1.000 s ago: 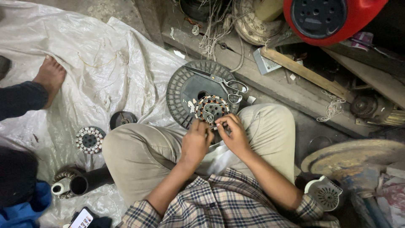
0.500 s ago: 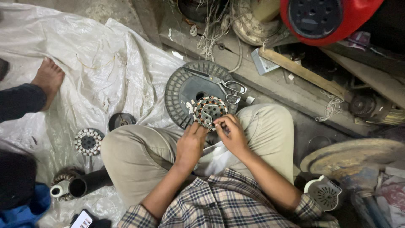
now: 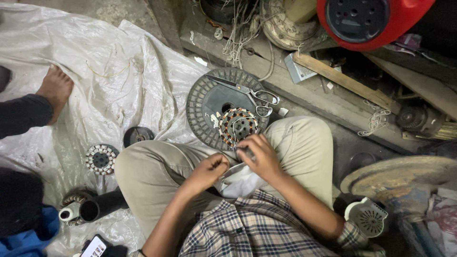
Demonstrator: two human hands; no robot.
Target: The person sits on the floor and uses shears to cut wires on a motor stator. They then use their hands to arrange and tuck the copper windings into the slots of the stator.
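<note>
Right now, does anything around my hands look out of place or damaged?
Loose wire ends stick out untidily from the round wound stator that the right hand touches. Scissors lie on the dark ribbed disc. Nothing looks spilled.

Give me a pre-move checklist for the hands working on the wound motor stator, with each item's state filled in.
1. Right hand on the stator: ok, fingers rest at its lower edge.
2. Left hand near the work: ok, closed just below the stator; what it pinches, cannot tell.
3. Stator supported: ok, it lies against the dark ribbed disc at the knees.
4. Scissors out of the way: ok, lying on the disc, apart from both hands.
5. Copper windings intact: cannot tell, too small.
6. Other person's bare foot away from the work: ok, far left on the white sheet.
</note>
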